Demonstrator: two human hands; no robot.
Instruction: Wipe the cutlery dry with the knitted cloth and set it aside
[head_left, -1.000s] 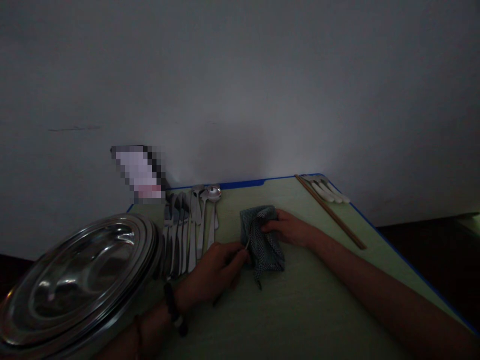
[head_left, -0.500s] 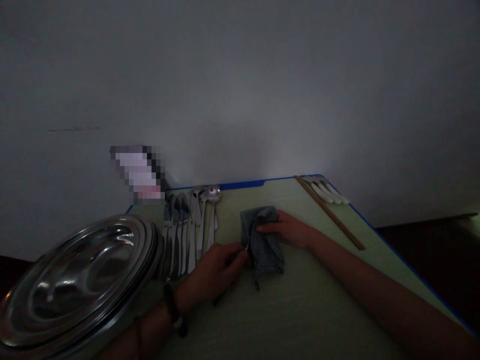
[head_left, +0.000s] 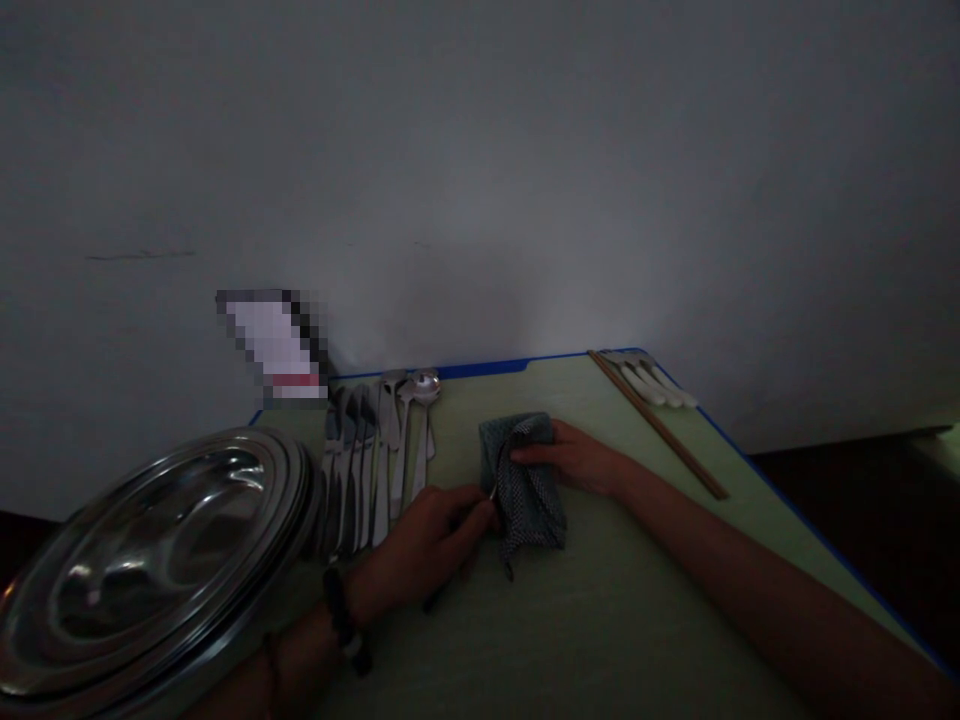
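My right hand (head_left: 577, 455) is closed around a folded grey-green checked cloth (head_left: 525, 500), thumb on top. The fingers of my left hand (head_left: 450, 530) grip a slim metal piece of cutlery (head_left: 493, 492) just left of the cloth. Its far end goes into the cloth folds, so its kind is hidden; a dark handle end shows below my left palm. To the left of my left hand, several knives (head_left: 349, 480) lie in a row, with several spoons (head_left: 416, 430) beside them.
Stacked steel plates or trays (head_left: 292, 470) stand at the left of the pale green table (head_left: 585, 620). Brown chopsticks (head_left: 660, 425) and several white-handled utensils (head_left: 652, 382) lie at the back right. A blurred-out upright device (head_left: 274, 345) leans near the wall (head_left: 480, 180).
Both hands stay almost in place, still on the cutlery and the cloth. The view shifts very slightly.
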